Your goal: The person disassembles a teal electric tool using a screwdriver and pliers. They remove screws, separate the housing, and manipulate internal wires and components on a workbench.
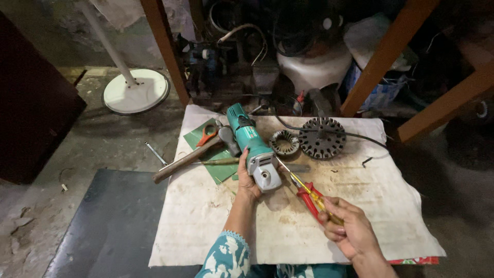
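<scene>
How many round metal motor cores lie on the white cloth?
2. The small core lies just right of the green grinder; the large core lies right of the small one. More may be hidden among the dark clutter behind.

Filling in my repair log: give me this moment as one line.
left hand: grips teal angle grinder | right hand: holds yellow screwdriver, tip at grinder head | surface: white cloth

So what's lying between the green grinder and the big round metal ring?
In the head view, a smaller round metal ring lies on the cloth between the green grinder and the big round metal ring.
</scene>
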